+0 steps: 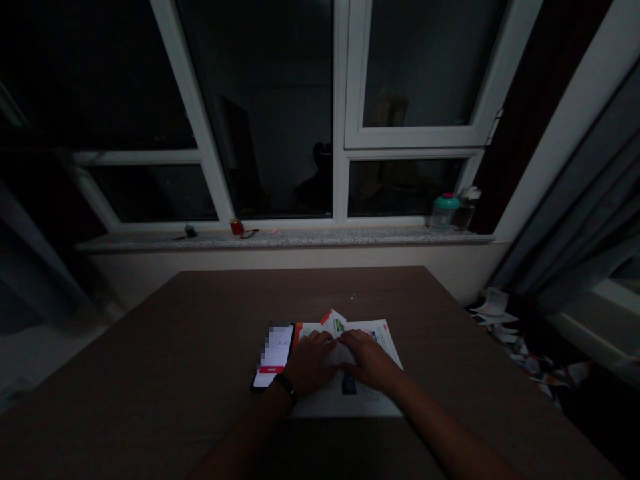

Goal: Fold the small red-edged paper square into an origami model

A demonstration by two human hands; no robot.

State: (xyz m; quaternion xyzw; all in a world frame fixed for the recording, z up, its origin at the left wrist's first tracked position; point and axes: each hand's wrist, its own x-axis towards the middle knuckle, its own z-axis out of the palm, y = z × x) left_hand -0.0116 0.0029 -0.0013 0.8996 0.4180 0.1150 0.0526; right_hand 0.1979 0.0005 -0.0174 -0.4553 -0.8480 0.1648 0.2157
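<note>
A printed sheet of paper (380, 400) with text and pictures lies on the table close in front of me. A folded piece of paper with an orange edge and pointed top (338, 321) stands up a little from its far side. My left hand (311, 363), a dark band on its wrist, rests on the left part with fingers bent and pressed on the folded paper. From the right, my right hand (367, 360) meets it, fingertips pressed on the same fold. Both thumbs point inward, nearly touching. The exact grip under the fingers is partly hidden.
A lit phone (274, 357) lies left of the paper on the brown table (200, 347). Beyond, the stone windowsill (310, 237) bears a small red jar (237, 227), a dark little bottle (190, 231) and a teal-lidded bottle (444, 212). Scattered papers (525, 357) lie off the table's right side.
</note>
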